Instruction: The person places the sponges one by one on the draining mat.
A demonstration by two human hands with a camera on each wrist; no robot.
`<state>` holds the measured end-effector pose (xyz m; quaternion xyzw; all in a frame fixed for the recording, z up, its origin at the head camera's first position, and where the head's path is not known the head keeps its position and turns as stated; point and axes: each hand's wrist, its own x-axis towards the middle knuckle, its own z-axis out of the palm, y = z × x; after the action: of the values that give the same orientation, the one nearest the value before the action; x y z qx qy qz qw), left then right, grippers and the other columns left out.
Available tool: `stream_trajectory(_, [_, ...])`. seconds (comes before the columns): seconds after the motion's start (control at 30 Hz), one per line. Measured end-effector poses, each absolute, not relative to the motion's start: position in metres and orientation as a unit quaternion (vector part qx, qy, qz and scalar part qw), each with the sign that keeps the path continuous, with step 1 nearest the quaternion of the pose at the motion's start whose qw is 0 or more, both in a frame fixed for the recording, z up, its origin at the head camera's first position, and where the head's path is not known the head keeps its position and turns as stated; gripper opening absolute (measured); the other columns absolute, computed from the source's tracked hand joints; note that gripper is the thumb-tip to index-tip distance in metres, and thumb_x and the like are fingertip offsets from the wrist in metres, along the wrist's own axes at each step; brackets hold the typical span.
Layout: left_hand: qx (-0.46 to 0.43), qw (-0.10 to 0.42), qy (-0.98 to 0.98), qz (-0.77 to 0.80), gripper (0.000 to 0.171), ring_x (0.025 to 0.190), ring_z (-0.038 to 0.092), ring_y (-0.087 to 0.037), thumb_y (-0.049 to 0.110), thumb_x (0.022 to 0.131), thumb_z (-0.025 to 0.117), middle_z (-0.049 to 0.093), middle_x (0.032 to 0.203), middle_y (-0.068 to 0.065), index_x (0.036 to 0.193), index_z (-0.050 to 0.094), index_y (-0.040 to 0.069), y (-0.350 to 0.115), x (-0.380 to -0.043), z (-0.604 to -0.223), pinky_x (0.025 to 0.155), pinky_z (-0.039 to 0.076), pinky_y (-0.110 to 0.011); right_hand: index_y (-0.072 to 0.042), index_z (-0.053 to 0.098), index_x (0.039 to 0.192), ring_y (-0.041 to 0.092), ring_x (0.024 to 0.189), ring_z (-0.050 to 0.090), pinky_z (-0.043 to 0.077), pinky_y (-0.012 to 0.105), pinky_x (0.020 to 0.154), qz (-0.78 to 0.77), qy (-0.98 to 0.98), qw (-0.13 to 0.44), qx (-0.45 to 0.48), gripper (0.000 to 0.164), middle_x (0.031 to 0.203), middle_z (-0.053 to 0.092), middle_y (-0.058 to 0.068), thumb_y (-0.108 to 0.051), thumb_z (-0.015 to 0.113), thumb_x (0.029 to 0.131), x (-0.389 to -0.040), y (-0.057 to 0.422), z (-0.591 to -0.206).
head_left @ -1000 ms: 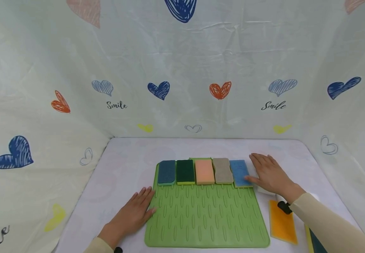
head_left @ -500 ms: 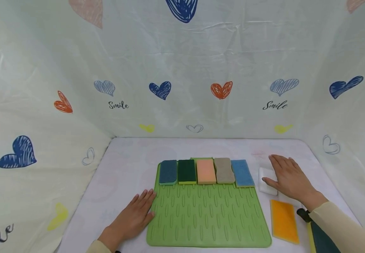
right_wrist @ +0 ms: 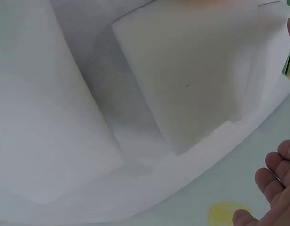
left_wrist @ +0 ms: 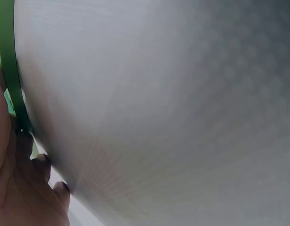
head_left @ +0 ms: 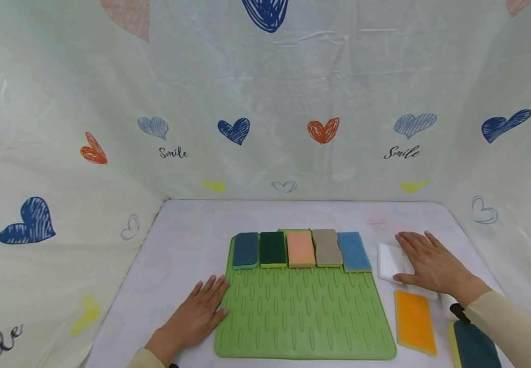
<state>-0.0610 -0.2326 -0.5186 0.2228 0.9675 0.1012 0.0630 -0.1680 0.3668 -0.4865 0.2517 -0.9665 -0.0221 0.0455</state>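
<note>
My left hand [head_left: 195,316] lies with straight fingers on the table, its fingertips at the left edge of a green ribbed mat [head_left: 304,317]. Along the mat's far end lies a row of sponges: a dark blue one [head_left: 245,250], a dark green one [head_left: 273,249], a pink one [head_left: 300,249], a grey one [head_left: 327,248] and a lighter blue one [head_left: 354,251]. Right of the mat, my right hand [head_left: 435,268] hovers with fingers extended over white sponges [head_left: 388,261], partly covering them. The right wrist view shows white blocks [right_wrist: 182,75] below the hand, with nothing in its grasp.
An orange sponge [head_left: 415,323] lies beside the mat's right edge. Nearer the front right is a dark teal sponge with yellow sides [head_left: 474,345], partly under the right forearm. A pale curtain [head_left: 265,87] with printed hearts stands behind the white table [head_left: 191,220].
My right hand has moved off the lighter blue sponge, rightward and a little nearer, over the white sponges. The left hand has stayed at the mat's edge.
</note>
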Motion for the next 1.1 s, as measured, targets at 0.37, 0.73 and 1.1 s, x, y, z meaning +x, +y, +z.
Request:
stream_trajectory(0.37, [0.218,0.065,0.968,0.103,0.066,0.159,0.031,-0.037,0.045,0.113,0.047,0.036,0.170,-0.013,0.164,0.037,0.004,-0.2322,-0.0617,-0.5209,0.127,0.029,-0.060,0.008,0.043,0.153,0.049,0.141,0.043,0.025,0.071,0.122,-0.031,-0.972,0.023,0.233,0.112,0.153,0.049,0.030,-0.066,0.084,0.078,-0.1727,0.3649,-0.4917])
stream_trajectory(0.73, [0.216,0.067,0.969,0.100,0.067,0.159,0.030,-0.036,0.047,0.113,0.046,0.036,0.170,-0.012,0.164,0.037,0.004,-0.2326,-0.0621,-0.5208,0.128,0.029,-0.059,0.009,0.047,0.148,0.050,0.134,0.048,0.027,0.073,0.118,-0.034,-0.973,0.016,0.227,0.110,0.147,0.054,0.030,-0.069,0.082,0.078,-0.1724,0.3638,-0.4922])
stream_trajectory(1.1, [0.215,0.065,0.970,0.096,0.067,0.159,0.031,-0.036,0.046,0.113,0.046,0.037,0.170,-0.012,0.164,0.037,0.004,-0.2323,-0.0622,-0.5213,0.128,0.029,-0.059,0.009,0.053,0.143,0.049,0.128,0.052,0.031,0.074,0.114,-0.037,-0.973,0.016,0.227,0.103,0.139,0.060,0.029,-0.067,0.082,0.079,-0.1714,0.3612,-0.4947])
